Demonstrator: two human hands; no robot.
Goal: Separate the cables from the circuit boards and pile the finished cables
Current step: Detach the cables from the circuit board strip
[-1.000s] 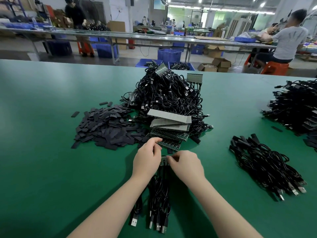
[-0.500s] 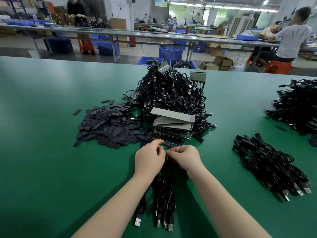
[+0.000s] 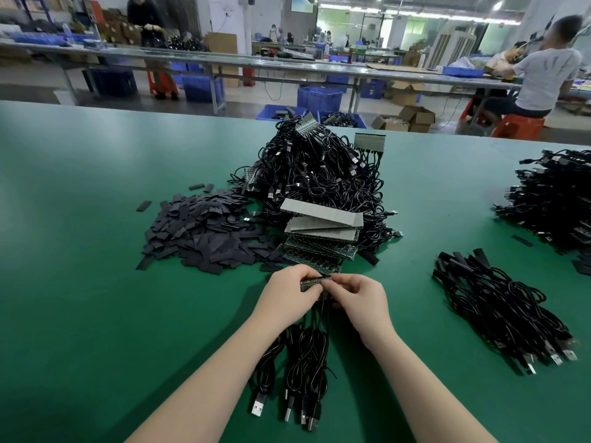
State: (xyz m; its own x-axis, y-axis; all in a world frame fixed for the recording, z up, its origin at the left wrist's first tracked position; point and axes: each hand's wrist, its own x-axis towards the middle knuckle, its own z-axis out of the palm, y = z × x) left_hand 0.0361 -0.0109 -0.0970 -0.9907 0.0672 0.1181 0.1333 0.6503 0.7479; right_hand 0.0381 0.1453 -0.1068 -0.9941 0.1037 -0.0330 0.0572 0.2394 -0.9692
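Observation:
My left hand [image 3: 289, 297] grips a narrow green circuit board [image 3: 311, 282] by its left end, just above the green table. My right hand [image 3: 363, 298] pinches at the board's right end, where black cables are attached. Those coiled cables [image 3: 303, 362] trail toward me between my forearms, USB plugs nearest me. Behind my hands lies a stack of circuit boards [image 3: 323, 236] against a tall heap of boards with cables [image 3: 316, 174]. A pile of separated cables [image 3: 502, 302] lies to the right.
A spread of small black sleeve pieces [image 3: 204, 235] lies left of the stack. Another cable heap [image 3: 550, 203] sits at the far right edge. Beyond the green table [image 3: 80, 266], people work at long benches with blue crates underneath.
Both hands have lifted the board slightly and shifted it a little away from me; my right hand's fingers have moved onto the board's right end.

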